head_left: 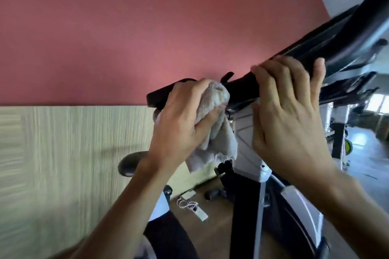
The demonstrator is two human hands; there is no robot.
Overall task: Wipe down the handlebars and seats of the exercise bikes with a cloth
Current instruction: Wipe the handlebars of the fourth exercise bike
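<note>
Left hand point(181, 120) presses crumpled pale cloth point(212, 130) onto black handlebar point(240, 87).

Handlebar point(242, 88): black, matte bar that ran on a slant from the 9 o'clock end, low near the frame's middle, up toward 2 o'clock at the right edge. You had it above a grey-white bike column point(245, 132). Cloth point(214, 130): pale grey, crumpled terry. You had its upper part bunched against the bar's lower left stretch, at 9 o'clock from the column; the loose end hung toward 6 o'clock, frayed at the hem, in front of the column.
</note>
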